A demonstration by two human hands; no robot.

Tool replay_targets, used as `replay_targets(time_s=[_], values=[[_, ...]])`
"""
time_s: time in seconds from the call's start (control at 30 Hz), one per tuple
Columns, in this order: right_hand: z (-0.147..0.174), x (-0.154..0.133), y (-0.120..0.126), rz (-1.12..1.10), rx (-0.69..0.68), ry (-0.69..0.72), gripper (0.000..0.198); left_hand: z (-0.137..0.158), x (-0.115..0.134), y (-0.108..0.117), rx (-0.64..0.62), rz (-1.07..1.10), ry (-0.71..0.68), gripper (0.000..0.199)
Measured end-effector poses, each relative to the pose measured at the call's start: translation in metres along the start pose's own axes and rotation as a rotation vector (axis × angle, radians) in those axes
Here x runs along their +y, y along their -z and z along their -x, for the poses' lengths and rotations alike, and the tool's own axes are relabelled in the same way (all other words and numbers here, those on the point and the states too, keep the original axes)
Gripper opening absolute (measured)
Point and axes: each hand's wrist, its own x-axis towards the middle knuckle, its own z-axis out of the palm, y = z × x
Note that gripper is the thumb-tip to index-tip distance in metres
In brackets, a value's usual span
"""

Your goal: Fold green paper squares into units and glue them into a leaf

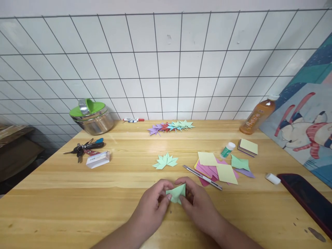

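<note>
A small piece of light green paper (pixel 176 192), partly folded, is held between both hands above the table. My left hand (pixel 153 203) pinches its left corner between thumb and fingers. On the other side, my right hand (pixel 199 204) grips the right part, with the thumb at the lower edge. Just beyond the hands lies a folded green paper leaf shape (pixel 166 161) with pointed tips. A row of similar folded leaves in purple, red, blue and green (pixel 171 127) lies near the wall.
To the right lie a utility knife (pixel 202 177), loose coloured paper squares (pixel 207 159), a glue stick (pixel 228 150), a paper stack (pixel 248 147), an eraser (pixel 273 178), a phone (pixel 308 200) and a bottle (pixel 258 116). Scissors (pixel 86 147), a white box (pixel 98 159) and a green-lidded pot (pixel 94 119) stand left.
</note>
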Motion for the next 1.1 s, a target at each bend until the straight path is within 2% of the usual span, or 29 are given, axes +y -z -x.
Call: replay_targets(time_s=[0.17,0.27,0.4,0.77,0.93,1.1], values=[[0.0,-0.006,0.001,-0.004,-0.006,0.026,0.031,0.002,0.005,0.002,0.035,-0.165,-0.152,0.045],[0.001,-0.008,0.001,-0.015,-0.039,0.042,0.026,0.003,0.008,0.004,0.014,-0.256,-0.246,0.045],[0.001,-0.006,0.0,-0.065,-0.036,0.019,0.019,0.005,0.012,0.006,-0.035,-0.324,-0.294,0.051],[0.001,-0.006,0.0,-0.085,0.017,0.026,0.017,0.007,0.008,0.008,-0.067,-0.254,-0.273,0.048],[0.001,-0.004,0.001,-0.042,-0.013,0.023,0.017,0.007,0.007,0.007,-0.055,-0.223,-0.272,0.051],[0.0,-0.006,0.002,-0.008,-0.023,0.006,0.021,0.007,0.003,0.002,-0.073,-0.166,-0.13,0.048]])
